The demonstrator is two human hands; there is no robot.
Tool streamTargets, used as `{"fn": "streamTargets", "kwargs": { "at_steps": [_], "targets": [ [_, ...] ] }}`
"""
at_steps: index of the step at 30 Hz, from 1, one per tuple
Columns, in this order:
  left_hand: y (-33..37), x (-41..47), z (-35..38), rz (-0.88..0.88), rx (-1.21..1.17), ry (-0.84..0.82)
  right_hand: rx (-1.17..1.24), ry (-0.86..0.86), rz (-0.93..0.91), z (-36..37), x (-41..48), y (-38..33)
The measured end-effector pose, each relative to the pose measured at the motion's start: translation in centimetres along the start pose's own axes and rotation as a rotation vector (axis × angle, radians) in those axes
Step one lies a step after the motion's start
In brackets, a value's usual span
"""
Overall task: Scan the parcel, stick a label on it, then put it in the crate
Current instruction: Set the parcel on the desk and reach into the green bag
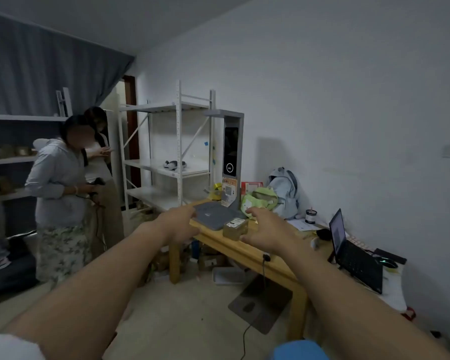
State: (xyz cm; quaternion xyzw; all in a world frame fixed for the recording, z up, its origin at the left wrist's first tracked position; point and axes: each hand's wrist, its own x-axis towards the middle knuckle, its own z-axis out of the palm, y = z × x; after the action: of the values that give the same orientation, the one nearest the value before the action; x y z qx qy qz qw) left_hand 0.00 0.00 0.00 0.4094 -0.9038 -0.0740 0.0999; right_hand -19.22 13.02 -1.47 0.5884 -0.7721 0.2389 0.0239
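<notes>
A small brown cardboard parcel (235, 228) with a white label on top sits near the front edge of a wooden table (247, 252). It rests beside the grey base (213, 215) of a tall scanning stand (231, 152) with a dark screen. My left hand (181, 224) is stretched out to the left of the parcel, over the table's corner, fingers apart and empty. My right hand (266, 228) hovers just to the right of the parcel, fingers spread, holding nothing. No crate is visible.
Two people stand at the left by white metal shelves (178, 152). On the table lie a green plush bag (260, 200), a blue backpack (283, 192), a cup (311, 216), papers and an open laptop (351, 252). Boxes and a cable sit under the table.
</notes>
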Motion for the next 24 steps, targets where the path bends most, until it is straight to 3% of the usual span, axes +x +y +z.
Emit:
{"fn": "streamTargets", "kwargs": {
  "at_steps": [6,11,24],
  "targets": [
    [-0.4,3.5,0.4,0.023,0.278,-0.034,-0.321,-0.033,-0.032,2.0,4.2,1.6],
    [-0.7,8.0,0.7,0.105,0.379,0.104,-0.515,0.046,-0.214,3.0,8.7,3.9],
    [-0.6,21.4,3.0,0.186,0.591,0.109,-0.486,0.095,-0.259,5.7,21.9,9.8]
  ]
}}
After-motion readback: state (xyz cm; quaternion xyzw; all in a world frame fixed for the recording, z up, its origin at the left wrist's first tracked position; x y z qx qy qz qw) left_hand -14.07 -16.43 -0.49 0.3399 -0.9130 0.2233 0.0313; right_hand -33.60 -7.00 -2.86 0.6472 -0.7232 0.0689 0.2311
